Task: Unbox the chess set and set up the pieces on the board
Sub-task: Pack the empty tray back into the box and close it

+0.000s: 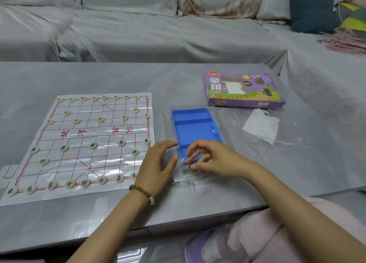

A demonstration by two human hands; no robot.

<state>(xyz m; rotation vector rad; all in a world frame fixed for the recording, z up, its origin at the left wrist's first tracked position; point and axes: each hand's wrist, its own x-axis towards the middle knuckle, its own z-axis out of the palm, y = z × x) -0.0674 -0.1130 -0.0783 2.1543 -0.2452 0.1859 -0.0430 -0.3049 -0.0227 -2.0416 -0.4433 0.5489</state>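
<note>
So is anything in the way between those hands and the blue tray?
Nothing visible does. Both hands are at the near end of the blue tray: the left hand hovers open beside its corner, and the fingers of the right hand curl over its near edge. Whether they grip it is unclear.

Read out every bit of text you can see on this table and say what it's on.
"象棋", "XIANG QI": top of the purple box.
"楚河", "汉界": red, across the middle of the board.
"將", "士", "象", "炮": near black-lettered pieces.
Far red-lettered pieces and the box's small labels: too blurred to read.
</note>
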